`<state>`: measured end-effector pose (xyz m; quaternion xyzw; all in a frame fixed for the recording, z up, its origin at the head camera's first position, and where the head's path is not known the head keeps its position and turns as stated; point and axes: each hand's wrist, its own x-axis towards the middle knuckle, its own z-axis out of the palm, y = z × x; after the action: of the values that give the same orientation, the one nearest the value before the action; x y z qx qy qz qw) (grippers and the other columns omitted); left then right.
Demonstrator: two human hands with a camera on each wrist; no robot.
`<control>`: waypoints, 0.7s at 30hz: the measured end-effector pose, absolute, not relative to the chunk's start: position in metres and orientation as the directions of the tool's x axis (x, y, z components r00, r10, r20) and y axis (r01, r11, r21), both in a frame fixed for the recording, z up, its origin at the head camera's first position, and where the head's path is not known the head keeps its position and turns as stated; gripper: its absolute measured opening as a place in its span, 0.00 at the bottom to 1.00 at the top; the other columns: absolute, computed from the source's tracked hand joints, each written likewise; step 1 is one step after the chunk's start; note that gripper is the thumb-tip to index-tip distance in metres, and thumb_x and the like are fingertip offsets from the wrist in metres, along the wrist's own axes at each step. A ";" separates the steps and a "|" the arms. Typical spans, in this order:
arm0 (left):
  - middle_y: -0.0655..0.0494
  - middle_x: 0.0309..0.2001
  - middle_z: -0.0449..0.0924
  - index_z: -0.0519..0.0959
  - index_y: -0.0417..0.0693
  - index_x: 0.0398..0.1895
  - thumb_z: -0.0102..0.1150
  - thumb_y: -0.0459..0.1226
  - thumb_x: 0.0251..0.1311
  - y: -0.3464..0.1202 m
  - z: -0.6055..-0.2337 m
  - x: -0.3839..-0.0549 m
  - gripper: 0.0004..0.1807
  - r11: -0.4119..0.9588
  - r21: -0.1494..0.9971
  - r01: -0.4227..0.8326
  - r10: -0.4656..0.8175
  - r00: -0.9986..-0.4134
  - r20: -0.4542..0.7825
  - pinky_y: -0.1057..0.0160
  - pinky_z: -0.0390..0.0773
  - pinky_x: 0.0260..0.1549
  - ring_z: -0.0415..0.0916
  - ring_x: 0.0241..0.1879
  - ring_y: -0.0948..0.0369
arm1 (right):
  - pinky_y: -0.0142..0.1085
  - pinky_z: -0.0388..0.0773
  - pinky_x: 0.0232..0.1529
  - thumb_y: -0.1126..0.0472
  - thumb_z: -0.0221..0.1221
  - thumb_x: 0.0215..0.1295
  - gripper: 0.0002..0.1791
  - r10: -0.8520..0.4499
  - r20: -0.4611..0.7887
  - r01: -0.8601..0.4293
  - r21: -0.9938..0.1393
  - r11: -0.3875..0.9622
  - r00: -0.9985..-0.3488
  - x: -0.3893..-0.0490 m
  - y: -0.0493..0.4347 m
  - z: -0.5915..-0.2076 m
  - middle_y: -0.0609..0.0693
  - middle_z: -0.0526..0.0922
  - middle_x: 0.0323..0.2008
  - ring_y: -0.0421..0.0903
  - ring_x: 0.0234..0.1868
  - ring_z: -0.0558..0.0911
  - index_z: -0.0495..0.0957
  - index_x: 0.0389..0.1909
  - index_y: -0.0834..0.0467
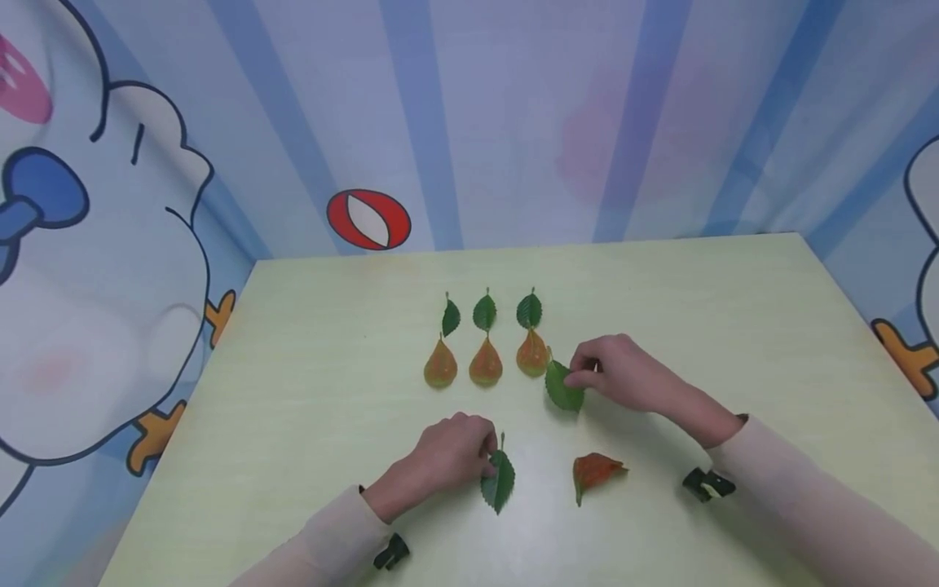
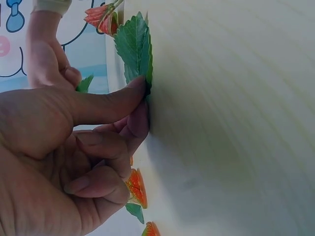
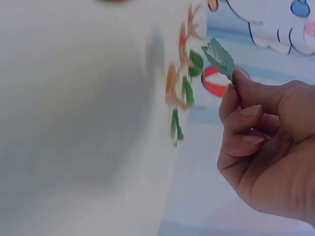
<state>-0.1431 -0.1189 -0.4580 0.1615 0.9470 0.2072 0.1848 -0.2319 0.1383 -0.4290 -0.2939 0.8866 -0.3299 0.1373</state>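
Note:
My left hand (image 1: 455, 448) pinches a serrated green leaf (image 1: 499, 481) between thumb and index finger, low over the table's near middle. Seen from the left wrist, that leaf (image 2: 133, 49) stands up from the fingertips. Farther right, my right hand (image 1: 623, 371) pinches a second green leaf (image 1: 563, 385), its edge overlapping the rightmost orange piece in the head view. This leaf (image 3: 219, 58) points away from the fingertips in the right wrist view. Ahead are three orange teardrop-shaped pieces, left (image 1: 440, 365), middle (image 1: 486, 364) and right (image 1: 532, 354), each with a small green leaf (image 1: 485, 312) above it.
An orange-red folded flower (image 1: 597, 475) lies on the pale table (image 1: 330, 342) between the forearms. Cartoon-printed walls (image 1: 513, 122) border the table at the back and both sides. A dark clip-like device (image 1: 708, 484) hangs under each sleeve.

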 end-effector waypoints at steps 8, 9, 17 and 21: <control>0.65 0.23 0.73 0.80 0.49 0.29 0.76 0.37 0.52 -0.120 -0.458 -0.142 0.10 0.863 0.452 0.225 0.377 -0.883 -0.280 0.64 0.70 0.22 0.69 0.23 0.66 | 0.39 0.71 0.30 0.61 0.65 0.67 0.06 -0.542 -0.042 -0.388 -0.651 0.652 -0.840 -0.266 0.150 -0.429 0.47 0.83 0.28 0.44 0.27 0.75 0.83 0.32 0.59; 0.65 0.23 0.74 0.80 0.49 0.29 0.76 0.37 0.52 -0.121 -0.458 -0.142 0.10 0.861 0.458 0.224 0.377 -0.884 -0.277 0.64 0.70 0.22 0.69 0.23 0.66 | 0.39 0.71 0.30 0.61 0.65 0.67 0.06 -0.533 -0.041 -0.382 -0.650 0.657 -0.845 -0.270 0.151 -0.431 0.47 0.83 0.28 0.44 0.27 0.75 0.83 0.32 0.59; 0.65 0.21 0.72 0.80 0.49 0.29 0.76 0.36 0.51 -0.121 -0.457 -0.141 0.10 0.855 0.467 0.226 0.379 -0.887 -0.265 0.65 0.69 0.22 0.68 0.22 0.66 | 0.39 0.71 0.31 0.60 0.63 0.69 0.09 -0.461 -0.073 -0.310 -0.644 0.699 -0.885 -0.304 0.150 -0.440 0.52 0.84 0.31 0.46 0.30 0.76 0.83 0.33 0.62; 0.65 0.20 0.70 0.80 0.49 0.29 0.76 0.37 0.51 -0.120 -0.456 -0.141 0.11 0.857 0.462 0.228 0.380 -0.886 -0.267 0.65 0.69 0.22 0.67 0.22 0.66 | 0.39 0.71 0.30 0.59 0.63 0.69 0.10 -0.430 -0.105 -0.272 -0.636 0.722 -0.897 -0.320 0.147 -0.443 0.53 0.84 0.31 0.46 0.30 0.76 0.83 0.33 0.63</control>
<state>-0.1407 -0.1197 -0.4563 0.1605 0.9471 0.2139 0.1774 -0.3197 0.1467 -0.4426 -0.1910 0.9196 -0.3203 0.1235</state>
